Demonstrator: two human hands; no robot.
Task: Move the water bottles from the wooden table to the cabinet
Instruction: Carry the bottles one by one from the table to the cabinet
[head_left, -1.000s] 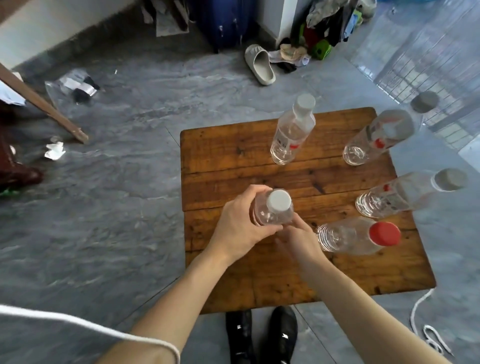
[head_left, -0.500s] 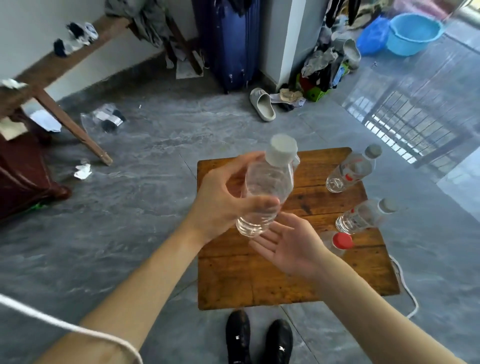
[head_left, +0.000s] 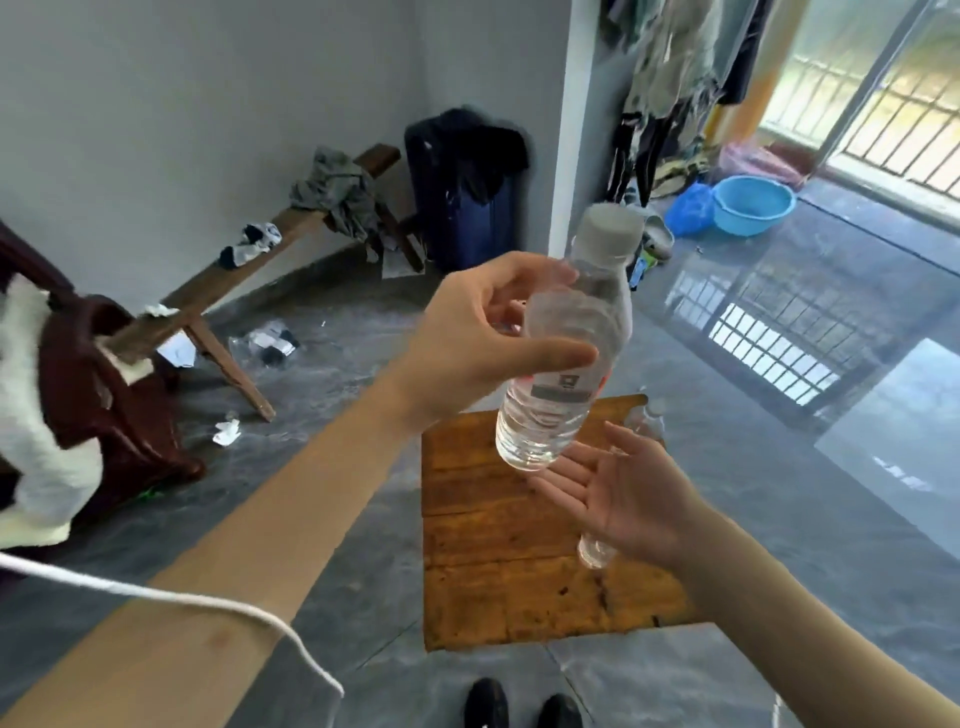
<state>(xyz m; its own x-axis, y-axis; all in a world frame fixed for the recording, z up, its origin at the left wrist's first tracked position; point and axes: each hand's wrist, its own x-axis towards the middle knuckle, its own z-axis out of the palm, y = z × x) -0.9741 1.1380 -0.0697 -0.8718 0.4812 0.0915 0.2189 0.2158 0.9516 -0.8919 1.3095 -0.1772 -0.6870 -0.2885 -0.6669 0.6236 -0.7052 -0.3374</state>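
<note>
Above the wooden table, your left hand holds a clear plastic water bottle in the air, thumb laid across its front and fingers curled round the back. Its ribbed, see-through body tilts a little to the right, topped by a pale round cap, with a grey label band low on the side. Your right hand lies spread just under the bottle's rounded base, palm up, fingers loose and empty; whether it touches the base is unclear. Behind that hand, part of another clear bottle shows on the table, mostly hidden. Worn planks with dark seams and a warm orange-brown grain make up the square tabletop, which stands on a glossy grey stone-patterned floor. Against the pale wall leans a long rough wooden bench draped with crumpled cloth, beside a dark blue suitcase. Far right sits a round light-blue plastic basin.
</note>
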